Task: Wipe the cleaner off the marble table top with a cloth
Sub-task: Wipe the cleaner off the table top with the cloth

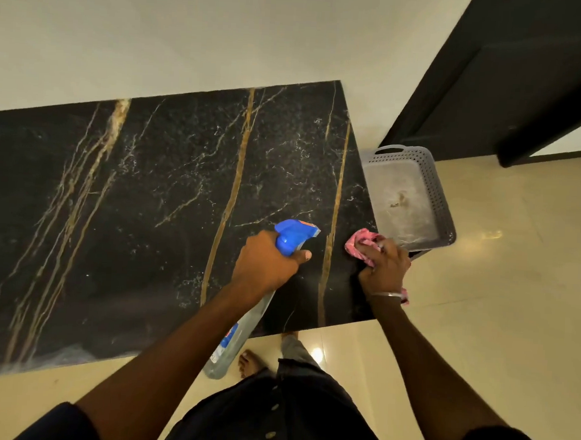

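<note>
The black marble table top (pixel 148 212), veined with gold and white, stands against a pale wall (pixel 190 46). A pink cloth (pixel 358 245) lies on it near its right edge, gripped by the right hand (pixel 384 268). On the glossy cream floor (pixel 496 314), a grey perforated basket (pixel 448 208) sits just beside the table's right end.

L hand (pixel 266 262) grips a clear plastic spray bottle w/ blue trigger head (pixel 295 235), tilted over the black marble table top w/ gold veins (pixel 148 212). R hand (pixel 384 268) clutches a bunched pink cloth (pixel 360 245) at the top's right edge. A grey perforated plastic basket (pixel 442 194) sits on the cream floor (pixel 497 298) just beside that edge.
</note>
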`<action>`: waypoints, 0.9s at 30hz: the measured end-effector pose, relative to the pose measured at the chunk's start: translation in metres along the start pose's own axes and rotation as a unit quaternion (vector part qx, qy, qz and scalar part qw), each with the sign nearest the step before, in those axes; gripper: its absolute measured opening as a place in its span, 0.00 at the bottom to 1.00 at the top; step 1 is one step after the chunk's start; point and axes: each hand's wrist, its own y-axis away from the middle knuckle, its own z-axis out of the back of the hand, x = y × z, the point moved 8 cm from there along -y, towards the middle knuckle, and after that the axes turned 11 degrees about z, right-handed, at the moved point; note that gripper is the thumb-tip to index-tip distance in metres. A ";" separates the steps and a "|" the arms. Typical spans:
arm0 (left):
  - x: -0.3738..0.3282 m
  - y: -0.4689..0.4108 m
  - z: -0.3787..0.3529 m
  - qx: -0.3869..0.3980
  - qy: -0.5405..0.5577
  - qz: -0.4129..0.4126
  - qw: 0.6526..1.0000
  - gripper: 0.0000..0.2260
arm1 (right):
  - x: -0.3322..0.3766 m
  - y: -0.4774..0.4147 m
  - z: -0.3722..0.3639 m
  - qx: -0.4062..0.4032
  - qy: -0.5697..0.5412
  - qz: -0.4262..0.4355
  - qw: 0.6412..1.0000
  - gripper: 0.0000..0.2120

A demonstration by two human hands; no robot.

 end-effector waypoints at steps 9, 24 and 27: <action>-0.017 -0.013 0.005 0.002 0.019 -0.010 1.000 0.10 | 0.013 -0.118 -0.017 0.082 0.001 0.048 0.995 0.24; -0.035 -0.014 -0.025 0.013 0.024 -0.036 0.999 0.09 | -0.002 0.071 0.007 0.088 -0.033 0.152 0.984 0.25; -0.034 -0.024 -0.022 0.011 0.014 -0.030 0.999 0.10 | -0.002 0.054 0.004 0.078 -0.033 0.162 0.983 0.24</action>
